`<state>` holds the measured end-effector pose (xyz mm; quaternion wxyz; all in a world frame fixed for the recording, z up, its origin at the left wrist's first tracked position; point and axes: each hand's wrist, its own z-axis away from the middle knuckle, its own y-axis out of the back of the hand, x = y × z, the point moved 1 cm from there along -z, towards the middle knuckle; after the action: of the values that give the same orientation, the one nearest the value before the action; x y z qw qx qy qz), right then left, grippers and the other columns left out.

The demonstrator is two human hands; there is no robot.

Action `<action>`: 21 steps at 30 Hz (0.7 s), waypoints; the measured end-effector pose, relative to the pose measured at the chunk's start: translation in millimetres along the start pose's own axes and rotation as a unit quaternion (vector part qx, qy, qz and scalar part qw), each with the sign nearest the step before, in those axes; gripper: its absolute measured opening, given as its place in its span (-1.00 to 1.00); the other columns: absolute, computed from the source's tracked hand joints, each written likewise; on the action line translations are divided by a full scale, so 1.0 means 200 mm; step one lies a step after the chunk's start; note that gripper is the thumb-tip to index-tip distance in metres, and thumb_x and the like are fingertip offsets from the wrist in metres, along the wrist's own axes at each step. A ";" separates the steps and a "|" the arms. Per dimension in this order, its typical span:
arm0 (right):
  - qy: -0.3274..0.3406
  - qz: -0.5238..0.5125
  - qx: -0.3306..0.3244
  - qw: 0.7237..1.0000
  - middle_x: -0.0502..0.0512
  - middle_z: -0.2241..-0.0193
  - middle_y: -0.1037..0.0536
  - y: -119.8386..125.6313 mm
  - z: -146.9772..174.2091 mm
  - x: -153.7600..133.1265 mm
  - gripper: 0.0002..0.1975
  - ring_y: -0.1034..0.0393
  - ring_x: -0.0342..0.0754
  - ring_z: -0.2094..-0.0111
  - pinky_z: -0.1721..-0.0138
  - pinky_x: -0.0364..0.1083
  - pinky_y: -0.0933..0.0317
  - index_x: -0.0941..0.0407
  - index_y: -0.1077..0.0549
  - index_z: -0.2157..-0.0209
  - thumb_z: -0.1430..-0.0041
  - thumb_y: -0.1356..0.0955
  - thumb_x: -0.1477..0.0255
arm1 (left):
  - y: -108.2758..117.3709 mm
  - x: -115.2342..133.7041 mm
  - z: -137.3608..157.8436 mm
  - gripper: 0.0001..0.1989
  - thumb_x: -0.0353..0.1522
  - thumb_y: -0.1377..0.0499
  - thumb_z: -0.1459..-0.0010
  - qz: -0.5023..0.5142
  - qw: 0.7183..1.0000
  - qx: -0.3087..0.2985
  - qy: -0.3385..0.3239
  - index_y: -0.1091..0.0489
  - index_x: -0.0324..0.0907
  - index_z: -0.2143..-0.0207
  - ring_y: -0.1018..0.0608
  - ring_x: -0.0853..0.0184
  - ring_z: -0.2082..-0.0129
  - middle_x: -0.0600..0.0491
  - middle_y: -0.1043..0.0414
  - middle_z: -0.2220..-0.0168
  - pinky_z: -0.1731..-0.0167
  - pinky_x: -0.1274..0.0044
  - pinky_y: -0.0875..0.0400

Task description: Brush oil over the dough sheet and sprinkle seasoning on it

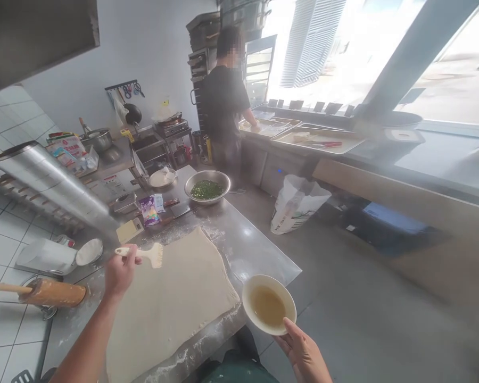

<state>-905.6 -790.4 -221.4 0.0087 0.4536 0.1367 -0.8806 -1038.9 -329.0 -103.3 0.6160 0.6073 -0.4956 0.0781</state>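
Cream plastic pastry brush (143,254) sits gripped in left hand (118,274), bristles pointing right, hovering over the far-left corner of the pale rolled dough sheet (171,298) on the floured steel tabletop (255,250). Dough's long axis runs away from the person. Right hand (303,354) fingers pinch the white bowl of amber oil (269,304) off the tabletop's right edge. Wooden rolling pin (50,291) lies left.
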 end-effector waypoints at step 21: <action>-0.006 0.079 -0.288 0.954 0.16 0.36 -0.56 -0.94 0.08 0.06 -0.34 -0.46 0.21 0.16 -0.05 0.08 -0.33 0.16 -0.56 0.38 0.04 -0.44 -0.22 | -0.07 0.16 0.56 -0.70 -0.09 -0.10 -0.30 0.139 0.986 -0.078 0.051 -0.42 -0.10 0.28 -0.62 0.24 0.45 0.04 -0.58 0.46 0.41 0.49 -0.46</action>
<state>-951.6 -611.2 -178.9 0.2094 0.4363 0.3484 -0.8028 -1071.1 -440.7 -116.6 0.6690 0.4777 -0.5478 0.1554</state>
